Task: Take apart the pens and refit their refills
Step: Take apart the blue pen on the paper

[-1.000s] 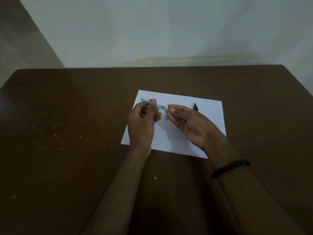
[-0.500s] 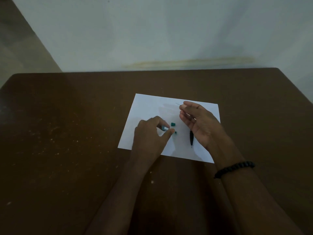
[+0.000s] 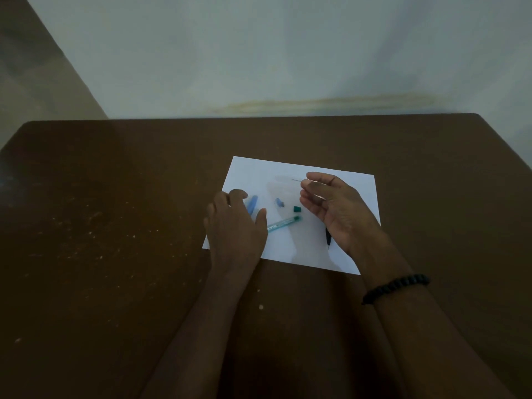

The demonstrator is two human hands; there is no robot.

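Pinching a thin refill [image 3: 296, 180], right hand [image 3: 336, 208], left hand [image 3: 236, 228] spread empty over paper [image 3: 290, 251], teal barrel [image 3: 283, 224] beside thumb.

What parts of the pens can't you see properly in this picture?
Head view only:
- Teal barrel: its left end is hidden behind the left hand.
- Blue cap: partly covered by the same hand.
- Black pen: its upper part is hidden under the right hand.
- Thin refill: only its tip shows past the right hand; too thin and dim to see detail.
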